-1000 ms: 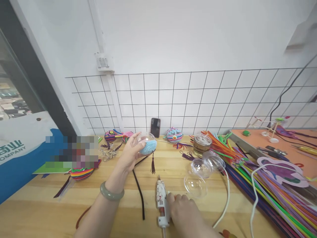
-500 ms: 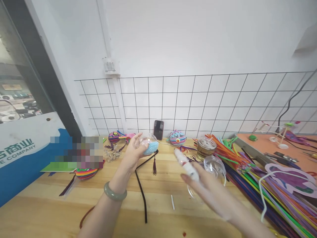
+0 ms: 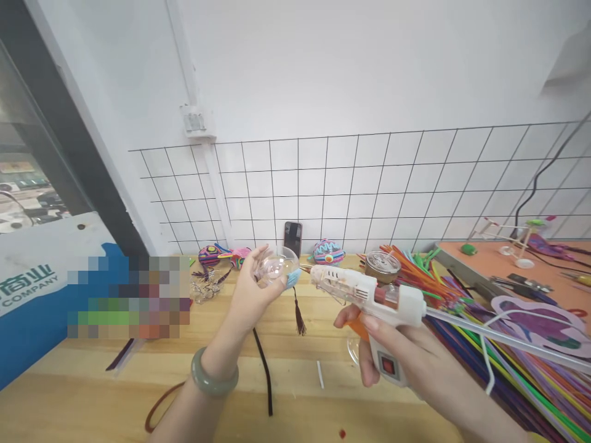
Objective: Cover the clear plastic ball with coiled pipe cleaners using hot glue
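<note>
My left hand [image 3: 249,292] is raised over the wooden table [image 3: 83,381] and grips a clear plastic ball [image 3: 277,269] partly wrapped in light blue pipe cleaner, with a dark red tassel [image 3: 299,317] hanging below it. A green bangle [image 3: 213,380] sits on that wrist. My right hand [image 3: 406,357] is wrapped round the handle of a white hot glue gun [image 3: 369,295], a glue stick sticking out at its back. The gun's nozzle points left and almost touches the ball.
A black cord [image 3: 263,375] lies on the table below the ball. Clear half-spheres [image 3: 353,351] sit behind my right hand. A heap of coloured pipe cleaners [image 3: 530,375] fills the right side. A phone [image 3: 292,239], finished wrapped balls [image 3: 327,252] and a tin [image 3: 381,266] stand by the wire grid wall.
My right hand picked the glue gun up from the table, swung it upward, and now aims its nozzle at the ball. My left hand kept the ball raised, tilting it slightly.
</note>
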The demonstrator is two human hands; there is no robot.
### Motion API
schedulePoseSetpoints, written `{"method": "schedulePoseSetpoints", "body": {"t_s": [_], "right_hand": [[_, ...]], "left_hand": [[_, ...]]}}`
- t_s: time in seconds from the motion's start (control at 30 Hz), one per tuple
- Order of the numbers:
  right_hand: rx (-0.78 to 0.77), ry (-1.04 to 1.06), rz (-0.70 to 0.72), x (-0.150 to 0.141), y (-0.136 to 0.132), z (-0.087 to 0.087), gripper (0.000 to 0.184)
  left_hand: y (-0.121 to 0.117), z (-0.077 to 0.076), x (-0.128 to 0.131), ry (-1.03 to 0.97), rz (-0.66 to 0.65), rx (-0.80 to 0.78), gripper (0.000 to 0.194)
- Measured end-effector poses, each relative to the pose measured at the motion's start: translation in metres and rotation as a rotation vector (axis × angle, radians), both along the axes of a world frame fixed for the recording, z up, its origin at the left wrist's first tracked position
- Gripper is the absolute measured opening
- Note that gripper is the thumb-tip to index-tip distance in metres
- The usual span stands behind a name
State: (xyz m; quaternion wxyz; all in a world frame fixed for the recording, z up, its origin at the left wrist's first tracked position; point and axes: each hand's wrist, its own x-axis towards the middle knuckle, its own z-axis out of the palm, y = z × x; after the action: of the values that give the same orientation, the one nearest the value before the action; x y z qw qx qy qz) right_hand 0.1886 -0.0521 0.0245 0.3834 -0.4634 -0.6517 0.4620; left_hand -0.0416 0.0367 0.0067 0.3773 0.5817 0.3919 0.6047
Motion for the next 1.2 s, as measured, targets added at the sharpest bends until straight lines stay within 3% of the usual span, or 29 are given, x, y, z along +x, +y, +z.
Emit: {"method": "schedulePoseSetpoints", "body": {"t_s": [0.43, 1.2], "right_hand": [[0.042, -0.077, 0.007, -0.0065, -0.0019, -0.0086, 0.045], [0.060, -0.122, 0.027, -0.0029, -0.0027, -0.0094, 0.044]], "left_hand": [[-0.0084, 0.0070, 0.0035, 0.031, 0.040, 0.051, 0.067], [-0.0076, 0.0064, 0.0024, 0.034, -0.015, 0.031, 0.065]]}}
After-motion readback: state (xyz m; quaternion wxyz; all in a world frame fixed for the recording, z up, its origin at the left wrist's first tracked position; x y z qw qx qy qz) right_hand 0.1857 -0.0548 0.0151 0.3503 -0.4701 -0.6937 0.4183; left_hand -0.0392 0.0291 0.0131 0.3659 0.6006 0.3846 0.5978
